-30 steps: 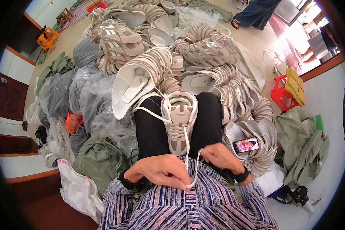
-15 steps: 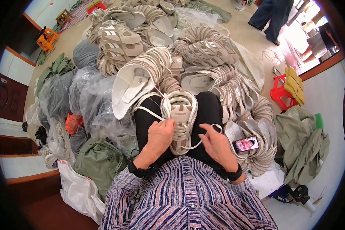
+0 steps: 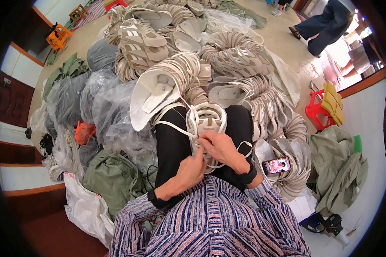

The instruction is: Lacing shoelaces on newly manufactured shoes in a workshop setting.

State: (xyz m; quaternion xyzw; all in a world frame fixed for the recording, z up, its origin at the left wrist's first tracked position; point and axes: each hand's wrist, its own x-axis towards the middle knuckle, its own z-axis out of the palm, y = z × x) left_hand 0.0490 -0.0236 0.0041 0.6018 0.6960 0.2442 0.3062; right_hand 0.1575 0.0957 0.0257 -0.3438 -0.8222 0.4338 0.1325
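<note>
A beige and white shoe upper (image 3: 212,124) lies between my knees, its tongue up and its collar pointing away from me. A cream shoelace (image 3: 176,127) loops out over my left thigh, and another loop stands out to the right of the upper. My right hand (image 3: 224,149) reaches across the eyelets with its fingers pinched on the lace. Just below and left of it, my left hand (image 3: 190,170) is closed, thumb and index finger at the lacing, close to the right fingertips. Both hands cover most of the lower lacing.
Nested stacks of similar uppers (image 3: 238,58) pile up in front. A phone (image 3: 276,165) lies on a stack at my right. Plastic-wrapped grey bundles (image 3: 101,96) and green cloth (image 3: 111,180) lie left. A red stool (image 3: 317,109) stands right; a person (image 3: 323,28) is near the doorway.
My right hand has moved left from beside the upper onto its lacing, its fingers closing. My left hand has shifted down slightly. The person by the doorway has stepped.
</note>
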